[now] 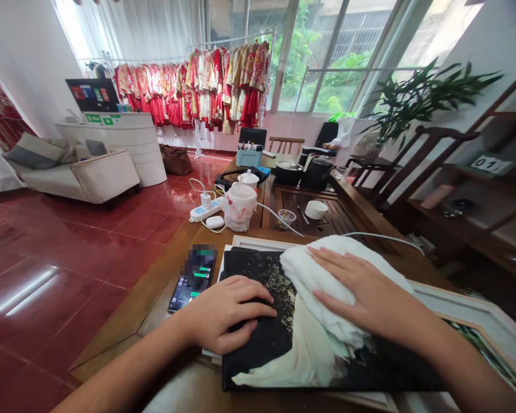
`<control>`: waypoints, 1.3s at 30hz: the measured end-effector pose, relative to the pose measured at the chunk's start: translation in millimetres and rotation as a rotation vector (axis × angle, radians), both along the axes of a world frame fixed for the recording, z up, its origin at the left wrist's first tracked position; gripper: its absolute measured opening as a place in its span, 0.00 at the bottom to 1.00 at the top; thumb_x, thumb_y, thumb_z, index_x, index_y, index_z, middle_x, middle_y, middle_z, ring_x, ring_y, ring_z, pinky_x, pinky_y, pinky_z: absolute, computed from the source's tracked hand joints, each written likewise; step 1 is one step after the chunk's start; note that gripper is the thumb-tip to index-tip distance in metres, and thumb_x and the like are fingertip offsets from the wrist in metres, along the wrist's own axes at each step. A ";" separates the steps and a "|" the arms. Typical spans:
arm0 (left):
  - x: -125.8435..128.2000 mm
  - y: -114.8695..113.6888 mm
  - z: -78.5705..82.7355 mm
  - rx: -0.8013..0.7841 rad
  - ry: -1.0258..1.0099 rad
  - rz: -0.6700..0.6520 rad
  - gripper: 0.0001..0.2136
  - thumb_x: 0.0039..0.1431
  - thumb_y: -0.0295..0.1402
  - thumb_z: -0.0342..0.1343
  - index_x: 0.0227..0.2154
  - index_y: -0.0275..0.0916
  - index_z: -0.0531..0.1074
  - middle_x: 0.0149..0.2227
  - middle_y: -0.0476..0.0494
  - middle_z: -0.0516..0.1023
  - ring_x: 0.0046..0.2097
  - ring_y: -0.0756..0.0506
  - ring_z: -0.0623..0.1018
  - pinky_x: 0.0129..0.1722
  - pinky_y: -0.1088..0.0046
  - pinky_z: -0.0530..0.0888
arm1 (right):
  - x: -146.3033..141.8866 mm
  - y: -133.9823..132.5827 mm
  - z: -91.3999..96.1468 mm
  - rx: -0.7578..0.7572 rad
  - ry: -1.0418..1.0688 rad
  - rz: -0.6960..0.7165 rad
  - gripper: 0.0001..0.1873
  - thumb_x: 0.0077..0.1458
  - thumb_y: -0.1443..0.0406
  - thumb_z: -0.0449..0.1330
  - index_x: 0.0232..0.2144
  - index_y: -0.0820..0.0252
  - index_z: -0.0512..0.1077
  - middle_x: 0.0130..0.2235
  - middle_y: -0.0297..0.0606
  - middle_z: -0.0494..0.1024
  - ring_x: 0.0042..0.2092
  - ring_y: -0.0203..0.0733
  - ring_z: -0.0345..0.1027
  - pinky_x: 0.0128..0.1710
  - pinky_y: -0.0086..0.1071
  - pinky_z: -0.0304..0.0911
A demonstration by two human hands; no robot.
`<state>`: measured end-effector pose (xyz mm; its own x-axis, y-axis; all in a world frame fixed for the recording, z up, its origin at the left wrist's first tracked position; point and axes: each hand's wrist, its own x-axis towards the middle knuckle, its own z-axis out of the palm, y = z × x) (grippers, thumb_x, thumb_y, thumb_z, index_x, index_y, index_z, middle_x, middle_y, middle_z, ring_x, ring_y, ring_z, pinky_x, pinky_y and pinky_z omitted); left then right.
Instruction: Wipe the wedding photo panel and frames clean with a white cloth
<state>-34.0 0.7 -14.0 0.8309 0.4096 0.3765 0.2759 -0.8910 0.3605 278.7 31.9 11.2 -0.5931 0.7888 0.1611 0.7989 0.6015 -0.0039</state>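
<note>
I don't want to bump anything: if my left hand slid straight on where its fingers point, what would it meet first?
Across the dark picture panel, your left hand would likely meet the white towel first.

Smartphone [192, 282] on desk [122, 339], chat screen lit, part pixelated. Beyond it, white power strip [198, 215] with plugged-in charger [205, 198]; white earbud case [215, 222] just beside. Plastic-lined white container [241, 210] near. Slatted tea tray [284, 201] bearing small white bowl [316, 210]; black kettle [319, 172] at far end. Pale blue holder [249, 157] farther back. Red glossy floor tiles [90, 241]; cream sofa [107, 175] at left, grey cushion [38, 152] on it. Brown bag [176, 159] on floor. Red-and-gold embroidered garments [227, 86] hanging before windows. Leafy plant [413, 106] at right; number block [492, 164] reading "01" on shelf.
</note>
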 end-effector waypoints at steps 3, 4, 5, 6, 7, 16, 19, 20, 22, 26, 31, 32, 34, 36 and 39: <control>-2.0 -1.4 2.3 -0.023 0.020 0.058 0.17 0.62 0.29 0.46 0.54 0.41 0.66 0.52 0.38 0.71 0.54 0.40 0.70 0.58 0.58 0.64 | 1.9 0.2 1.4 0.004 0.016 -0.015 0.39 0.57 0.48 0.55 0.66 0.57 0.54 0.66 0.42 0.59 0.64 0.57 0.54 0.62 0.57 0.52; -2.6 -1.5 2.7 -0.027 0.019 0.081 0.18 0.61 0.29 0.47 0.54 0.41 0.65 0.53 0.38 0.70 0.55 0.39 0.69 0.59 0.57 0.63 | -0.3 -2.2 3.8 -0.011 0.022 0.011 0.38 0.57 0.49 0.55 0.66 0.56 0.55 0.66 0.42 0.59 0.64 0.58 0.54 0.62 0.57 0.52; -3.2 -1.2 2.8 -0.032 0.016 0.104 0.19 0.61 0.30 0.48 0.55 0.41 0.64 0.54 0.37 0.69 0.56 0.38 0.68 0.59 0.57 0.62 | -3.6 -5.6 6.9 -0.038 0.025 0.054 0.38 0.57 0.49 0.56 0.65 0.54 0.56 0.65 0.41 0.59 0.65 0.58 0.54 0.63 0.58 0.50; -3.5 -0.7 2.7 -0.035 0.011 0.123 0.20 0.60 0.31 0.49 0.56 0.40 0.62 0.55 0.37 0.68 0.57 0.38 0.67 0.60 0.56 0.61 | -7.7 -9.4 10.3 -0.074 0.024 0.108 0.37 0.56 0.50 0.57 0.65 0.51 0.56 0.65 0.39 0.60 0.65 0.58 0.53 0.63 0.58 0.49; -3.8 0.0 2.3 -0.039 0.007 0.138 0.22 0.58 0.32 0.51 0.56 0.40 0.61 0.56 0.36 0.66 0.58 0.37 0.66 0.61 0.55 0.60 | -12.1 -13.3 13.8 -0.116 0.019 0.168 0.36 0.55 0.52 0.58 0.65 0.49 0.57 0.65 0.38 0.60 0.65 0.57 0.53 0.64 0.58 0.47; -4.1 2.6 -0.2 -0.065 0.017 0.144 0.23 0.57 0.32 0.51 0.56 0.38 0.59 0.57 0.34 0.65 0.60 0.37 0.64 0.63 0.53 0.56 | -14.9 -13.3 15.6 -0.169 0.031 0.217 0.37 0.55 0.54 0.59 0.65 0.45 0.54 0.65 0.36 0.59 0.65 0.55 0.53 0.64 0.58 0.46; -4.9 2.1 0.7 -0.064 0.024 0.142 0.22 0.57 0.32 0.52 0.55 0.37 0.59 0.56 0.34 0.66 0.60 0.38 0.65 0.64 0.53 0.54 | -3.8 -4.4 10.6 -0.099 0.035 0.110 0.37 0.57 0.51 0.56 0.66 0.48 0.52 0.66 0.37 0.59 0.65 0.55 0.52 0.63 0.58 0.49; -5.2 1.9 1.1 -0.064 0.022 0.140 0.22 0.57 0.33 0.51 0.55 0.37 0.59 0.56 0.34 0.66 0.59 0.38 0.65 0.64 0.53 0.55 | -1.6 -2.8 10.1 -0.085 0.034 0.090 0.37 0.58 0.51 0.56 0.66 0.48 0.52 0.66 0.38 0.59 0.65 0.56 0.52 0.63 0.58 0.49; -5.5 1.8 1.4 -0.066 0.013 0.139 0.22 0.57 0.33 0.52 0.55 0.38 0.59 0.56 0.34 0.66 0.59 0.37 0.65 0.64 0.52 0.56 | -1.0 -2.8 11.4 -0.095 0.027 0.097 0.36 0.58 0.51 0.56 0.66 0.48 0.54 0.66 0.38 0.58 0.66 0.57 0.51 0.64 0.58 0.48; -4.9 1.3 -0.1 -0.077 -0.012 0.157 0.24 0.55 0.32 0.53 0.55 0.37 0.59 0.55 0.34 0.66 0.59 0.37 0.65 0.62 0.54 0.59 | -15.0 -14.8 19.5 -0.216 0.047 0.264 0.36 0.54 0.53 0.60 0.63 0.42 0.58 0.65 0.34 0.60 0.65 0.57 0.52 0.65 0.59 0.43; -2.7 1.0 -2.1 -0.087 -0.026 0.194 0.27 0.55 0.33 0.54 0.58 0.38 0.57 0.58 0.33 0.63 0.61 0.34 0.63 0.61 0.53 0.60 | -32.5 -30.3 25.9 -0.295 0.104 0.378 0.38 0.49 0.55 0.64 0.62 0.42 0.60 0.65 0.36 0.61 0.64 0.56 0.55 0.65 0.58 0.41; -2.3 1.1 -2.1 -0.085 -0.025 0.198 0.27 0.55 0.34 0.54 0.58 0.39 0.57 0.58 0.33 0.63 0.61 0.34 0.62 0.61 0.52 0.59 | -32.2 -30.6 25.7 -0.300 0.105 0.370 0.38 0.50 0.54 0.64 0.63 0.42 0.60 0.65 0.36 0.61 0.64 0.56 0.54 0.65 0.58 0.42; -1.7 1.3 -1.7 -0.084 -0.019 0.198 0.27 0.55 0.34 0.54 0.58 0.39 0.58 0.58 0.33 0.63 0.61 0.34 0.62 0.62 0.51 0.59 | -27.4 -27.4 24.0 -0.296 0.092 0.325 0.37 0.52 0.53 0.62 0.63 0.42 0.58 0.65 0.35 0.60 0.65 0.56 0.54 0.65 0.59 0.43; -1.6 1.4 -1.2 -0.085 -0.010 0.195 0.26 0.55 0.34 0.54 0.58 0.39 0.59 0.58 0.33 0.63 0.61 0.35 0.62 0.62 0.52 0.59 | -18.5 -20.2 20.8 -0.265 0.070 0.252 0.37 0.55 0.51 0.59 0.65 0.42 0.55 0.66 0.34 0.59 0.65 0.55 0.52 0.64 0.60 0.44; -2.2 1.1 -0.6 -0.084 0.000 0.200 0.26 0.55 0.34 0.55 0.57 0.38 0.60 0.58 0.33 0.63 0.61 0.35 0.62 0.63 0.54 0.58 | -4.1 -7.5 15.2 -0.184 0.072 0.127 0.37 0.57 0.50 0.57 0.66 0.45 0.53 0.66 0.36 0.58 0.66 0.56 0.50 0.64 0.60 0.45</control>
